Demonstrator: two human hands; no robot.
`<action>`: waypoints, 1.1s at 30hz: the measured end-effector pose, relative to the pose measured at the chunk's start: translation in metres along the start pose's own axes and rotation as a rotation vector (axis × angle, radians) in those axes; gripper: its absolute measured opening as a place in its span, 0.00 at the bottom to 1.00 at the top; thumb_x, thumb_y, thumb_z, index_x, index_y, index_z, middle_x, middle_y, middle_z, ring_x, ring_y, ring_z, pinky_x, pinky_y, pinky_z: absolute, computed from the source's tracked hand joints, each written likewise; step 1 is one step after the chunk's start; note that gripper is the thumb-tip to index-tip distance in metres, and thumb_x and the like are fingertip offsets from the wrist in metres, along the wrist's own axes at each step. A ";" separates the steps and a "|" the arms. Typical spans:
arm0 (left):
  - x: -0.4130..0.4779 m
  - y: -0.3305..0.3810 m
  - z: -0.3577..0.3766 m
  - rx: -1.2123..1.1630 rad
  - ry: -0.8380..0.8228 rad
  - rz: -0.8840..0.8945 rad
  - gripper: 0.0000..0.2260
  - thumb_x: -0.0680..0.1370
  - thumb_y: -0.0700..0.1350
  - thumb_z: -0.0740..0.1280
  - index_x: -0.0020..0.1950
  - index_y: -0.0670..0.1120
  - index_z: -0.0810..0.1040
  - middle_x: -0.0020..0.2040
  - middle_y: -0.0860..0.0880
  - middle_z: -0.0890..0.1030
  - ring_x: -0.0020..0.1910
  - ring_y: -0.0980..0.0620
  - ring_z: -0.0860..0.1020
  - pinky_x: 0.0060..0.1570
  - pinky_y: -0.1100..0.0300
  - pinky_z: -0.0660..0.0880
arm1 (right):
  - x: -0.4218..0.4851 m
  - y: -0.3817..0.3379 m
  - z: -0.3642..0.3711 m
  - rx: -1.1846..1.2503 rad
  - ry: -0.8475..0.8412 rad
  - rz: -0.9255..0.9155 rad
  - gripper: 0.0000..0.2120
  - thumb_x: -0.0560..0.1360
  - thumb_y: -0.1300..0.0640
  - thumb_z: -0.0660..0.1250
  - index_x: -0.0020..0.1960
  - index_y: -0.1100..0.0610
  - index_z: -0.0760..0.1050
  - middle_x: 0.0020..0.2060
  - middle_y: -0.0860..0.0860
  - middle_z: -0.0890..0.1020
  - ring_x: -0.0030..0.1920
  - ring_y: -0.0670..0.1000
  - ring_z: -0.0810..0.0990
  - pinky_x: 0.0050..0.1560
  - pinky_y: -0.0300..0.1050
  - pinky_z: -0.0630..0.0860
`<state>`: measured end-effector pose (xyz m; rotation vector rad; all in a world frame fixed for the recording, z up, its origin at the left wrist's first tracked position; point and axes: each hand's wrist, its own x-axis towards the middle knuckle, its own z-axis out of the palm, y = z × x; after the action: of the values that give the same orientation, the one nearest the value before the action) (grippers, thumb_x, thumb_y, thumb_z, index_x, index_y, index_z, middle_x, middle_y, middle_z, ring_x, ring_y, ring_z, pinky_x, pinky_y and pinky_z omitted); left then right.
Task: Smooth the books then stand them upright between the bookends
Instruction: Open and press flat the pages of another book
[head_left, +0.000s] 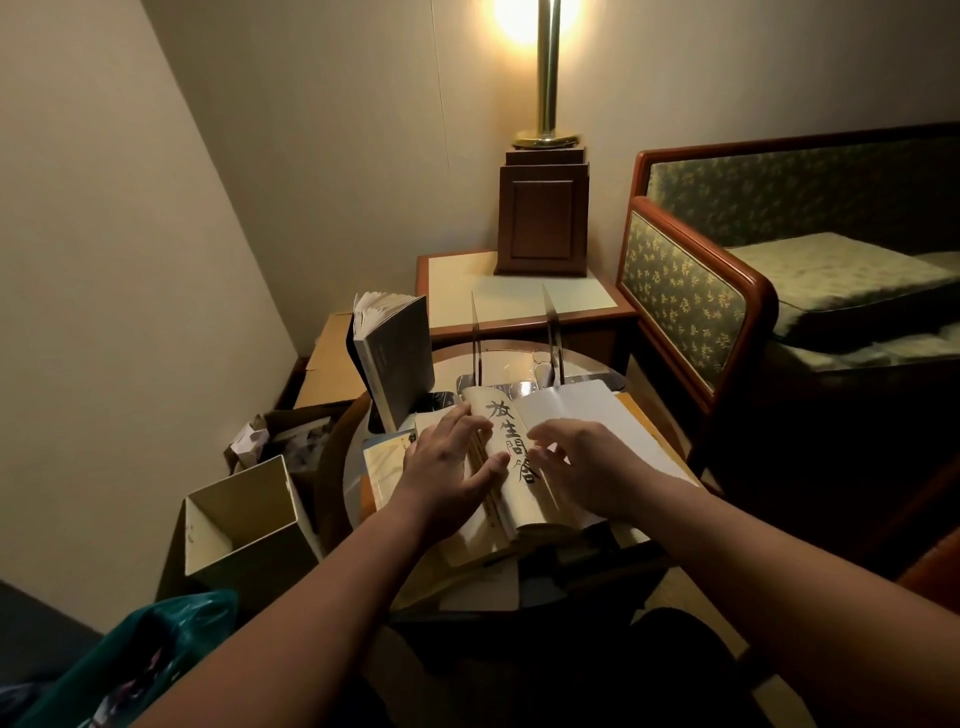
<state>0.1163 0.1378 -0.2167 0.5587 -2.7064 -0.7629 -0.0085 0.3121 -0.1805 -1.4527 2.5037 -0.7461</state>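
My left hand (451, 460) presses flat, fingers straight, on the book (511, 415). My right hand (589, 467), just right, holds nothing, fingers loose.

Bare left forearm (322, 582), bare right forearm (753, 545)

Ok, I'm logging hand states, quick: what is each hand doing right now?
Left hand: open, fingers flat on the book.
Right hand: open, fingers spread over the book, holding nothing; contact is blurred.
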 end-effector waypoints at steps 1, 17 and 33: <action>-0.001 0.000 0.001 -0.001 0.006 0.008 0.21 0.77 0.68 0.55 0.67 0.63 0.67 0.79 0.55 0.59 0.77 0.48 0.59 0.71 0.38 0.58 | 0.001 -0.004 0.003 0.039 -0.004 0.013 0.14 0.80 0.50 0.66 0.64 0.52 0.77 0.60 0.49 0.81 0.53 0.47 0.81 0.44 0.32 0.74; 0.003 -0.012 0.008 0.018 -0.013 0.040 0.31 0.80 0.62 0.56 0.81 0.53 0.53 0.80 0.52 0.58 0.78 0.48 0.59 0.74 0.41 0.56 | 0.003 -0.040 -0.003 0.033 -0.020 0.036 0.25 0.74 0.47 0.72 0.68 0.53 0.72 0.64 0.52 0.77 0.54 0.51 0.79 0.41 0.35 0.77; 0.003 0.007 0.002 0.189 -0.072 -0.009 0.27 0.80 0.62 0.55 0.79 0.60 0.59 0.81 0.52 0.54 0.79 0.47 0.53 0.74 0.41 0.51 | 0.002 -0.003 -0.023 -0.051 0.087 0.253 0.19 0.77 0.60 0.66 0.67 0.48 0.76 0.53 0.48 0.69 0.52 0.53 0.74 0.46 0.45 0.78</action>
<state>0.1105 0.1430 -0.2136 0.5967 -2.8635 -0.5424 -0.0157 0.3175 -0.1592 -1.1091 2.7211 -0.7171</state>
